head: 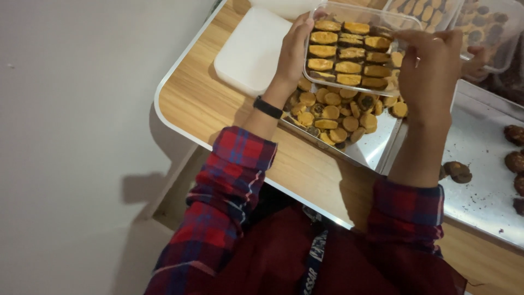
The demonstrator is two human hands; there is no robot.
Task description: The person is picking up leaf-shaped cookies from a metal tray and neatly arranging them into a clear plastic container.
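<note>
- My left hand [292,52] is clamped on the near-left side of the clear plastic box [355,52], fingers curled over its rim.
- My right hand [428,71] pinches the box's right edge, so the box hangs between both hands, tilted toward me.
- Inside it, golden cookies [344,54] sit in neat rows (three across, from what I can see).
- Just below my hands lies a metal tray [374,150] with loose round cookies [338,112] heaped on it.
- Left of my left hand rests a white lid [248,49] on the wooden table [191,104].
- Right of my right wrist, a second tray [480,164] carries dark cookies [457,172].
</note>
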